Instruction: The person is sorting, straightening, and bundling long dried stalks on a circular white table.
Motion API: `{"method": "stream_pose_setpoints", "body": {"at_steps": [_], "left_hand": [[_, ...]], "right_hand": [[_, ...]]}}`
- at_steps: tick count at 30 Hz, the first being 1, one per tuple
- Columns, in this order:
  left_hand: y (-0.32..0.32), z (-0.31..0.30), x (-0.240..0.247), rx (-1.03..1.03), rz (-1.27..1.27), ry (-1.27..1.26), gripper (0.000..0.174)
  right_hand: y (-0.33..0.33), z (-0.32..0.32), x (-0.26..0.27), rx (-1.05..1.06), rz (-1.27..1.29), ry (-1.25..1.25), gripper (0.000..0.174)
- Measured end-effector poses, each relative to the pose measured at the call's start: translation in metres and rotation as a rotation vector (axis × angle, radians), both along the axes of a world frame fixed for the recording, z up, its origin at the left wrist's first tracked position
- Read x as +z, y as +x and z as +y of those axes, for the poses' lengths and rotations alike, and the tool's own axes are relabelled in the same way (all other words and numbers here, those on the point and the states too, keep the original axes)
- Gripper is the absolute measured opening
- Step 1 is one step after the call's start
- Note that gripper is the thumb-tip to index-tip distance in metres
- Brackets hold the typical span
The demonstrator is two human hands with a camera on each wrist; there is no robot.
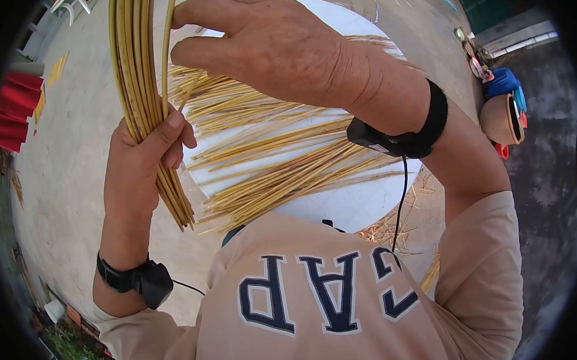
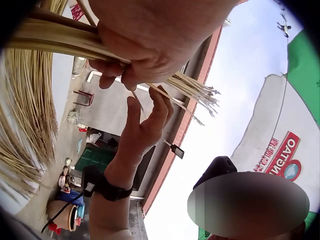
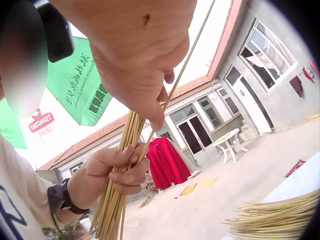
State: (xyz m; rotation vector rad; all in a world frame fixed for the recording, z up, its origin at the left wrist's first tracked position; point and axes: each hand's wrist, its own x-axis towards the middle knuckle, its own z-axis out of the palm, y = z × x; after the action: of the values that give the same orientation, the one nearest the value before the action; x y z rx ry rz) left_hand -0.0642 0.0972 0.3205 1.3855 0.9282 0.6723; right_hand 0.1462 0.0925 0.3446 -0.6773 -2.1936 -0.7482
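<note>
Off the tabletop's left edge, in the air, the left hand grips a bundle of yellow strips, fingers curled round it, with the cut ends below the fist. The right hand pinches one strip at the bundle's right side. A pile of strips covers the tabletop's middle, its tips reaching the left edge; the near edge shows bare white. Open ground lies to the left.
</note>
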Motion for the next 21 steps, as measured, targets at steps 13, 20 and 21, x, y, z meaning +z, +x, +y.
{"method": "stream_pose_setpoints", "body": {"at_steps": [13,20,21], "left_hand": [[-0.159,-0.048,-0.089,0.462,0.009,-0.157,0.010],[-0.160,-0.065,-0.096,0.523,-0.049,-0.253,0.007],[-0.160,-0.065,-0.097,0.520,-0.051,-0.249,0.007]], "right_hand": [[0.046,-0.073,-0.302,-0.419,-0.028,-1.321,0.007],[0.042,-0.093,-0.326,-0.506,-0.026,-1.090,0.016],[0.041,-0.095,-0.327,-0.513,-0.044,-1.051,0.016]]}}
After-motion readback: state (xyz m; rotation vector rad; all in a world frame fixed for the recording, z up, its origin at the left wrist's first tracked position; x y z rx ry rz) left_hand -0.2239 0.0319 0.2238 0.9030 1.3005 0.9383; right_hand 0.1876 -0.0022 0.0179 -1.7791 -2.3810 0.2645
